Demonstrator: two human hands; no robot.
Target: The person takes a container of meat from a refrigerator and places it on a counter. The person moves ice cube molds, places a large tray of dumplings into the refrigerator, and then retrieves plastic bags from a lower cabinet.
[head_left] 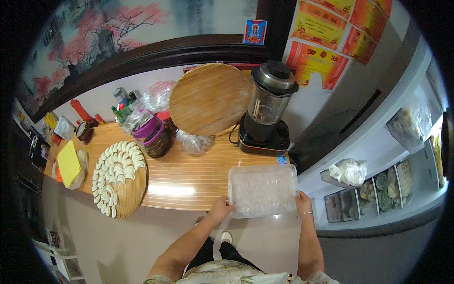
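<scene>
A wide, flat, translucent plastic storage box is held level at the right end of the counter, over its front edge. Pale shapes in rows show dimly through its cloudy lid; dumplings seem likely, but I cannot tell for sure. My left hand is closed on the box's near left corner, thumb at the rim. At the opposite side, my right hand grips the right edge. To the left, several white dumplings lie in curved rows on a round woven tray, whose near right part is bare.
An open fridge door on the right has bins and bagged food. Behind the box stands a blender, beside a leaning round wooden board. A purple basket and a yellow-lidded box sit along the wooden counter.
</scene>
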